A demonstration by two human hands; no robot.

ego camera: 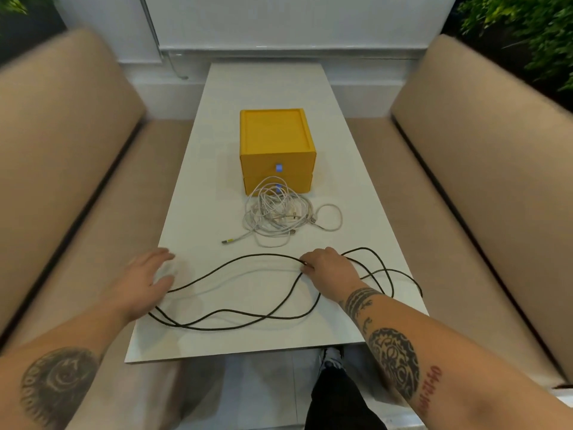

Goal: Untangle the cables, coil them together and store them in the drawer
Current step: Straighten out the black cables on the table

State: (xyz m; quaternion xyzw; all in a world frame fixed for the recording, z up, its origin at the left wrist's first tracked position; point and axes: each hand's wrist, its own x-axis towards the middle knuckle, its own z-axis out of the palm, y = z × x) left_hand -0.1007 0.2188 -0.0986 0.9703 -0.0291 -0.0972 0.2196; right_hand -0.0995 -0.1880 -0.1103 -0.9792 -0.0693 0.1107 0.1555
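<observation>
A long black cable (235, 322) lies in loose loops across the near part of the white table (198, 187). My right hand (330, 268) pinches a strand of it near the middle right. Blurred, with fingers spread, my left hand (145, 280) hovers over the cable's left end and grips nothing. A tangled heap of white cables (279, 212) sits beyond the black one, right in front of the yellow drawer box (276, 141). Both drawers of the box are closed, each with a small blue tab.
Beige padded benches (62, 144) run along both sides of the narrow table. A white wall and ledge close off the far end. Green plants (527, 29) stand behind the right bench. My legs show below the table's near edge.
</observation>
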